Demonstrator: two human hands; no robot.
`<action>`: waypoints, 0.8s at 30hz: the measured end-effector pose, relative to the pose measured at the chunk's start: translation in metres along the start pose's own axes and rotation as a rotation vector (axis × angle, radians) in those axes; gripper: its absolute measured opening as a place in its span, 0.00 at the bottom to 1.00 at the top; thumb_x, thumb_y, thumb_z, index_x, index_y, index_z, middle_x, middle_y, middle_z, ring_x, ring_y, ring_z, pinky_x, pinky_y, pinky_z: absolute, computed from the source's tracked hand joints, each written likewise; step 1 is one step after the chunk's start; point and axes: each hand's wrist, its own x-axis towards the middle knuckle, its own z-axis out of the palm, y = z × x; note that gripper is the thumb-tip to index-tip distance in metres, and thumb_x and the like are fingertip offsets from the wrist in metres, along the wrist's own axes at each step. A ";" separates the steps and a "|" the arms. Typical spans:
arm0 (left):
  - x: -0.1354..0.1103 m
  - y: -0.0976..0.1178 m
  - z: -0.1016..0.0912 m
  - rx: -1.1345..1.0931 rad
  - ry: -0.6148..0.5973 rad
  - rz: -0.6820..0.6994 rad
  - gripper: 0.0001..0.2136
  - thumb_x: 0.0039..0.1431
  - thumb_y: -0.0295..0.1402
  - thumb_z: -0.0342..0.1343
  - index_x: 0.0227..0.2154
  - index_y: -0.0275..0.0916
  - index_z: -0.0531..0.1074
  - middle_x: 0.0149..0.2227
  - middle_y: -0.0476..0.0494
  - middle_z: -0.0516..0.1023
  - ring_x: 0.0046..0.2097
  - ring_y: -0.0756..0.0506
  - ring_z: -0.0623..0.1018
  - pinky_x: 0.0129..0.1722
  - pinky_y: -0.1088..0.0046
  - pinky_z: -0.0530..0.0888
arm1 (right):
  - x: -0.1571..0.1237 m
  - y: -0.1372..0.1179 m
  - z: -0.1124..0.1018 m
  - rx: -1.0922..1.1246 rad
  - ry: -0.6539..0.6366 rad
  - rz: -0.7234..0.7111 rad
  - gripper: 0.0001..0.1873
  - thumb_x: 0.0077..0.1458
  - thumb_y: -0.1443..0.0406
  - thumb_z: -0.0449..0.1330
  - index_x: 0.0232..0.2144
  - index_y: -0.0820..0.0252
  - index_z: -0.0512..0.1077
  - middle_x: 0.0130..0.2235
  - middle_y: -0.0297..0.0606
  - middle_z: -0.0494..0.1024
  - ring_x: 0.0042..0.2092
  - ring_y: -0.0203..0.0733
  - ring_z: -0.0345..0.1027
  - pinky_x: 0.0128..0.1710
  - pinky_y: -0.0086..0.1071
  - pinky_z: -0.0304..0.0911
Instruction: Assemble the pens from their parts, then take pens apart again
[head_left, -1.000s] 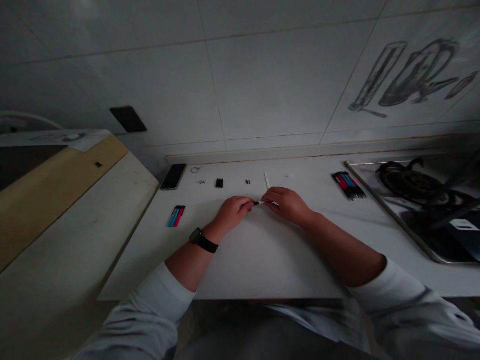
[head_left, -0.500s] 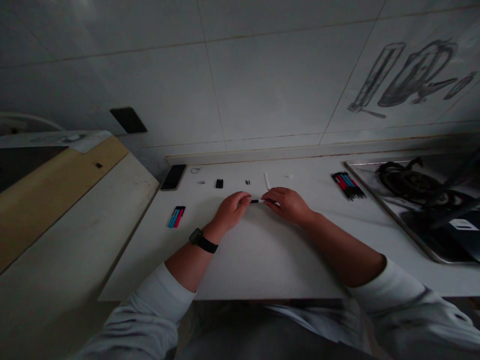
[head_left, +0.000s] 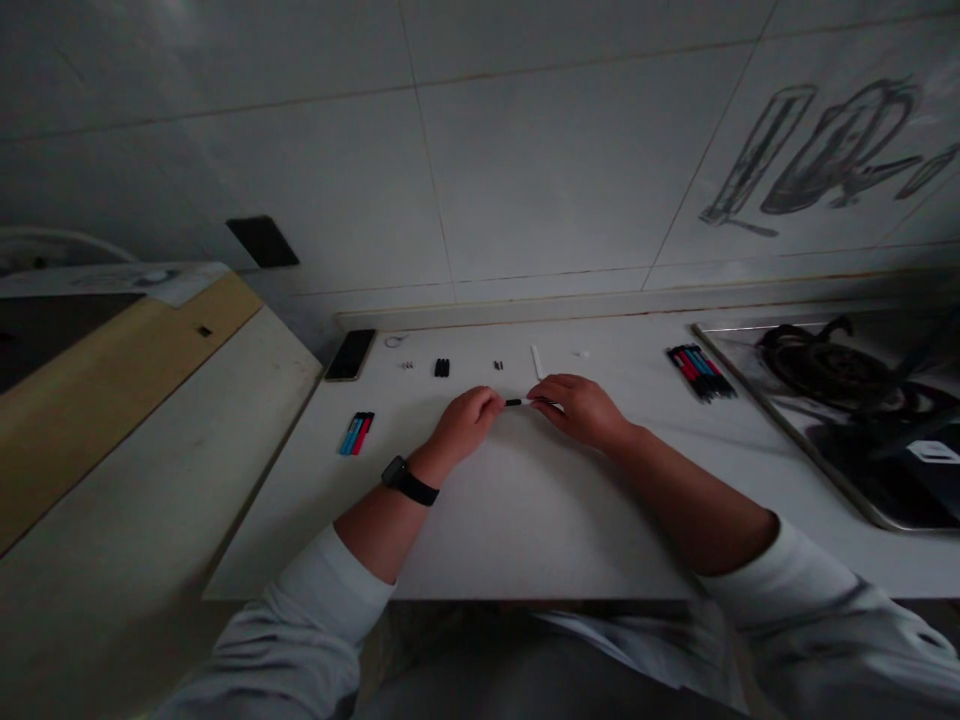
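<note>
Over the middle of the white counter, a slim pen (head_left: 513, 402) with a black section and a paler part bridges my two hands. The fingers of my left hand (head_left: 466, 416) are closed on its left end, which they hide. On the other side my right hand (head_left: 576, 407) pinches the pen's right part, its thumb and fingers pressed together. Just beyond the hands lie short black tubes (head_left: 442, 368), tiny dark pieces (head_left: 498, 365), a thin white strip (head_left: 536, 361) and small springs (head_left: 406, 365). A little clear piece (head_left: 582, 353) is too small to identify.
Blue and red pen barrels (head_left: 356, 433) lie at the left, below a phone (head_left: 350, 355). Toward the right is a row of assembled-looking pens (head_left: 701, 373), beside a gas stove (head_left: 847, 400). A pale panel (head_left: 187, 430) borders the counter's left edge.
The view has shifted slightly, so everything sits a little further right. Both hands keep their hold on the pen, with hardly any movement relative to the counter.
</note>
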 end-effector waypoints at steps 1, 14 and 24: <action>0.000 0.000 0.000 -0.012 0.020 0.011 0.06 0.68 0.36 0.54 0.37 0.40 0.72 0.37 0.45 0.78 0.40 0.45 0.77 0.45 0.66 0.74 | 0.000 0.000 0.000 0.003 0.002 -0.001 0.11 0.68 0.62 0.57 0.43 0.58 0.78 0.41 0.43 0.82 0.41 0.45 0.75 0.43 0.35 0.66; 0.000 -0.001 0.002 -0.067 0.082 0.020 0.11 0.62 0.35 0.62 0.46 0.40 0.70 0.43 0.43 0.78 0.44 0.45 0.78 0.47 0.65 0.75 | 0.001 -0.002 -0.002 0.028 0.020 0.003 0.12 0.68 0.61 0.56 0.44 0.57 0.78 0.41 0.44 0.82 0.42 0.46 0.75 0.43 0.37 0.67; 0.000 -0.001 0.001 -0.068 0.079 0.000 0.08 0.62 0.34 0.61 0.42 0.40 0.70 0.41 0.45 0.78 0.42 0.46 0.78 0.46 0.67 0.74 | 0.000 0.000 -0.001 0.038 0.015 -0.002 0.11 0.68 0.62 0.56 0.44 0.57 0.78 0.41 0.43 0.82 0.41 0.45 0.75 0.43 0.36 0.67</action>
